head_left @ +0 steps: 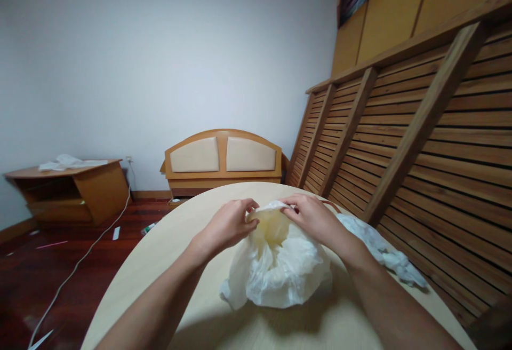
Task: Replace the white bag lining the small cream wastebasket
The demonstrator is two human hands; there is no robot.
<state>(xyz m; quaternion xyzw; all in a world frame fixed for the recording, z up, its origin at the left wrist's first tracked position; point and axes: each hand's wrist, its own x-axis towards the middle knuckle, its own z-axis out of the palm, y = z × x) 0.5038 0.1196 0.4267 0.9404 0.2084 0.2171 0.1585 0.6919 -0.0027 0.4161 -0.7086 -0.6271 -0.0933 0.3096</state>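
Where the round pale table (168, 264) fills the lower view: white plastic bag (280, 264), crumpled and puffed, resting on the tabletop near its far edge. Left hand (228, 225) closed on the bag's upper rim from the left, fingertips (250, 216) pinched onto the thin film. Right hand (310, 216) closed on the same rim from the right, fingers curled over the edge. Both hands close together at the top of the bag, not quite touching. Second crumpled white bag (384, 248) lying on the table to the right, just beside the right forearm. Slatted wooden frame (420, 142) leaning along the right wall. Wooden headboard with two padded panels (222, 158) against the far wall. Low wooden cabinet (76, 190) at left, white cable (80, 264) across the dark red floor.
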